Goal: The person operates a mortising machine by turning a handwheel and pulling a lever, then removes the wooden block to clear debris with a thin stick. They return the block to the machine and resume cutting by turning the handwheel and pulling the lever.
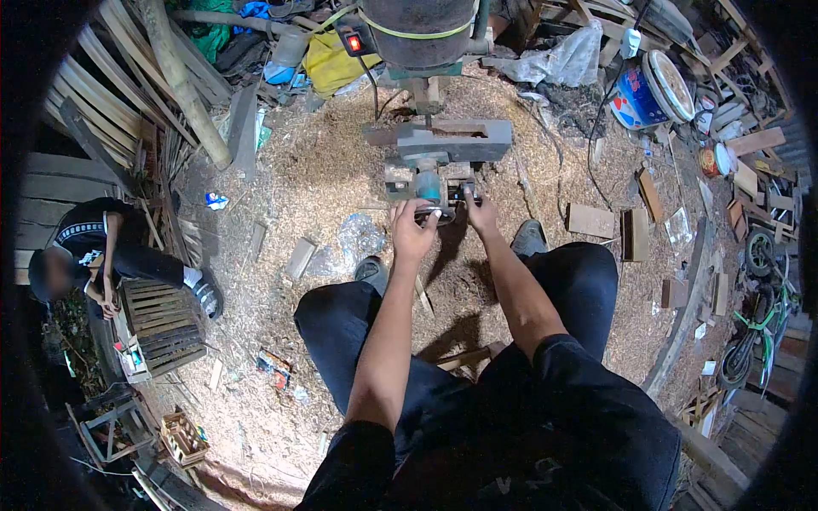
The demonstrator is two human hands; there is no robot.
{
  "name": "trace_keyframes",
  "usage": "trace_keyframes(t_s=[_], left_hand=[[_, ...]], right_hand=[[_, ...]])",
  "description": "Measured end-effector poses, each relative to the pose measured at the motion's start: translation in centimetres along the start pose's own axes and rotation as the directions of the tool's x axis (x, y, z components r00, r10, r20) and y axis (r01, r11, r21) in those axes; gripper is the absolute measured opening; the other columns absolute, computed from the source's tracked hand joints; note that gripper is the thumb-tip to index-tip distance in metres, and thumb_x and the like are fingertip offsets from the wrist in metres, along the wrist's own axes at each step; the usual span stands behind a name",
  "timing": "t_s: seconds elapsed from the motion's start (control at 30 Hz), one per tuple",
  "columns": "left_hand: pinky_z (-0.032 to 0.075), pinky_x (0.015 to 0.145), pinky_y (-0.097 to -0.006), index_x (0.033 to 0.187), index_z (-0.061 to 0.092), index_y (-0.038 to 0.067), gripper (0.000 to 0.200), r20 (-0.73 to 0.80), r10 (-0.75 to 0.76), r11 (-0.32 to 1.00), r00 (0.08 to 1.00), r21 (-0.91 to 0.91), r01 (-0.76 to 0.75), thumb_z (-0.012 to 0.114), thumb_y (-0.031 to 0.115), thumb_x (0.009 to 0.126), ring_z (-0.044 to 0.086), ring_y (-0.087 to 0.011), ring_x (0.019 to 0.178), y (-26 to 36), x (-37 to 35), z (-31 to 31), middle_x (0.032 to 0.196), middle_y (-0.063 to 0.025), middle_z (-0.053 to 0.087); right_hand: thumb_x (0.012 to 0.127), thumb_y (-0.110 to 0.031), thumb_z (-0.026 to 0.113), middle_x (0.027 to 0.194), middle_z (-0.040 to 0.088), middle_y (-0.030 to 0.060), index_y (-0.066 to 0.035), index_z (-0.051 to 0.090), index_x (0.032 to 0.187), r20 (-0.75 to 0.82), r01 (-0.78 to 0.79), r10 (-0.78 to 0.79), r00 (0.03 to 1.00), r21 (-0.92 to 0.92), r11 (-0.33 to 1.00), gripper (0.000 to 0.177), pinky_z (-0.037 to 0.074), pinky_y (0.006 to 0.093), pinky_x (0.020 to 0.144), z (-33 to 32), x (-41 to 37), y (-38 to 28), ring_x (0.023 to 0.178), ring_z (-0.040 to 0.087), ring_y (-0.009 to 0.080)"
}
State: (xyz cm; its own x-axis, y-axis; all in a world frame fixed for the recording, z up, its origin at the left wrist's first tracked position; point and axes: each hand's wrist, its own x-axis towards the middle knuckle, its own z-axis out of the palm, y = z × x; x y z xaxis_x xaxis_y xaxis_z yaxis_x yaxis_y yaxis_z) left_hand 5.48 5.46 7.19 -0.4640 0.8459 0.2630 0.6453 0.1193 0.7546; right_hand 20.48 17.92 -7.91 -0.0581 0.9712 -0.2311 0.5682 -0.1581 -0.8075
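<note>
In front of me stands a machine with a large dark cylindrical body [417, 38] above and a metal clamp or vise [486, 152] below. A piece of wood appears to lie in the clamp, under the machine's head [426, 95]. My left hand [412, 232] is closed around the rim of a dark handwheel [436, 210] at the near side of the machine. To its right, my right hand [481, 213] has its fingers wrapped round a small dark handle or knob, mostly hidden by the fingers. Both hands are close together, below the greenish-blue metal part [427, 184].
Wood shavings [298, 187] cover the ground. A lit red switch [354, 43] hangs beside the machine. Wooden blocks [590, 221] lie at right, near a cable and a paint bucket [639, 98]. A person [111, 247] sits at left by a slatted wooden bench [162, 319].
</note>
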Motion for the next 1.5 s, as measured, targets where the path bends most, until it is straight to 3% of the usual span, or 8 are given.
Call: trace_keyframes(t_s=[0.6, 0.8, 0.87, 1.0, 1.07, 1.17, 1.4, 1.5], left_hand=[[0.050, 0.088, -0.0380, 0.098, 0.069, 0.003, 0.024, 0.038, -0.061, 0.990, 0.997, -0.124, 0.066, 0.075, 0.010, 0.076, 0.065, -0.0279, 0.095, -0.3, 0.7, -0.8, 0.096, -0.0143, 0.067], [0.041, 0.100, -0.0415, 0.121, 0.056, 0.000, 0.034, -0.273, 0.114, 0.968, 0.955, -0.185, -0.169, 0.061, 0.014, 0.091, 0.055, -0.0347, 0.115, 8.3, 9.6, -8.7, 0.117, -0.0208, 0.058], [0.039, 0.104, -0.0419, 0.127, 0.051, -0.001, 0.042, -0.429, 0.257, 0.925, 0.866, -0.150, -0.349, 0.062, 0.018, 0.092, 0.053, -0.0350, 0.118, 14.4, 13.9, -13.1, 0.124, -0.0218, 0.056], [0.032, 0.109, -0.0421, 0.127, 0.051, -0.002, 0.044, -0.583, 0.610, 0.710, 0.537, 0.101, -0.697, 0.063, 0.022, 0.092, 0.046, -0.0374, 0.126, 25.4, 21.0, -18.7, 0.132, -0.0227, 0.051], [0.031, 0.110, -0.0444, 0.123, 0.054, 0.001, 0.040, -0.407, 0.631, 0.757, 0.660, 0.139, -0.638, 0.062, 0.024, 0.091, 0.043, -0.0398, 0.128, 26.1, 24.1, -18.0, 0.132, -0.0214, 0.049], [0.030, 0.110, -0.0472, 0.119, 0.058, 0.004, 0.036, -0.453, 0.678, 0.717, 0.579, 0.237, -0.656, 0.062, 0.026, 0.092, 0.041, -0.0420, 0.127, 25.5, 24.7, -16.9, 0.130, -0.0201, 0.051], [0.029, 0.111, -0.0494, 0.120, 0.057, 0.005, 0.034, -0.479, 0.672, 0.713, 0.564, 0.214, -0.668, 0.061, 0.026, 0.093, 0.038, -0.0419, 0.130, 24.7, 25.0, -16.2, 0.131, -0.0196, 0.049], [0.026, 0.113, -0.0491, 0.129, 0.051, 0.006, 0.041, -0.479, 0.646, 0.731, 0.595, 0.162, -0.663, 0.060, 0.023, 0.093, 0.033, -0.0447, 0.135, 24.4, 23.9, -15.7, 0.139, -0.0239, 0.042]], right_hand=[[0.090, -0.038, 0.058, 0.081, 0.066, 0.0281, 0.007, 0.067, 0.090, -0.306, 0.002, 0.015, 0.952, 0.055, 0.998, 0.046, 0.050, 0.0471, 0.075, -3.3, 0.3, -4.5, 0.080, 0.066, 0.0428], [0.100, -0.030, 0.053, 0.089, 0.063, 0.0084, 0.002, 0.058, 0.107, -0.491, 0.592, -0.383, 0.783, 0.396, 0.702, 0.033, 0.047, 0.0327, 0.071, -15.3, 3.8, -27.1, 0.078, 0.058, 0.0170], [0.100, -0.038, 0.052, 0.105, 0.062, 0.0180, 0.004, 0.050, 0.122, -0.515, 0.627, -0.381, 0.768, 0.480, 0.614, 0.047, 0.047, 0.0392, 0.088, -20.4, 3.5, -37.1, 0.097, 0.060, 0.0273], [0.098, -0.049, 0.050, 0.090, 0.061, 0.0071, 0.000, 0.059, 0.101, -0.725, 0.824, -0.525, 0.445, 0.102, 0.557, 0.050, 0.043, 0.0316, 0.075, -24.7, 10.6, -50.9, 0.078, 0.053, 0.0151], [0.089, -0.060, 0.058, 0.133, 0.052, 0.0204, 0.006, 0.036, 0.142, -0.320, 0.600, -0.518, 0.793, 0.269, 0.753, 0.088, 0.040, 0.0330, 0.103, -27.7, 10.3, -54.7, 0.122, 0.051, 0.0254], [0.082, -0.079, 0.048, 0.129, 0.056, 0.0233, 0.011, 0.046, 0.134, -0.176, 0.540, -0.529, 0.830, 0.490, 0.684, 0.104, 0.041, 0.0357, 0.101, -27.6, 10.9, -57.8, 0.118, 0.055, 0.0303], [0.082, -0.085, 0.034, 0.079, 0.063, 0.0116, 0.004, 0.072, 0.084, -0.550, 0.599, -0.358, 0.755, 0.354, 0.718, 0.096, 0.043, 0.0350, 0.067, -27.3, 5.1, -55.7, 0.073, 0.057, 0.0206], [0.087, -0.077, 0.038, 0.062, 0.055, 0.0042, -0.008, 0.058, 0.062, -0.313, 0.482, -0.368, 0.875, 0.509, 0.713, 0.077, 0.036, 0.0304, 0.058, -28.7, -2.9, -51.8, 0.058, 0.049, 0.0168]])
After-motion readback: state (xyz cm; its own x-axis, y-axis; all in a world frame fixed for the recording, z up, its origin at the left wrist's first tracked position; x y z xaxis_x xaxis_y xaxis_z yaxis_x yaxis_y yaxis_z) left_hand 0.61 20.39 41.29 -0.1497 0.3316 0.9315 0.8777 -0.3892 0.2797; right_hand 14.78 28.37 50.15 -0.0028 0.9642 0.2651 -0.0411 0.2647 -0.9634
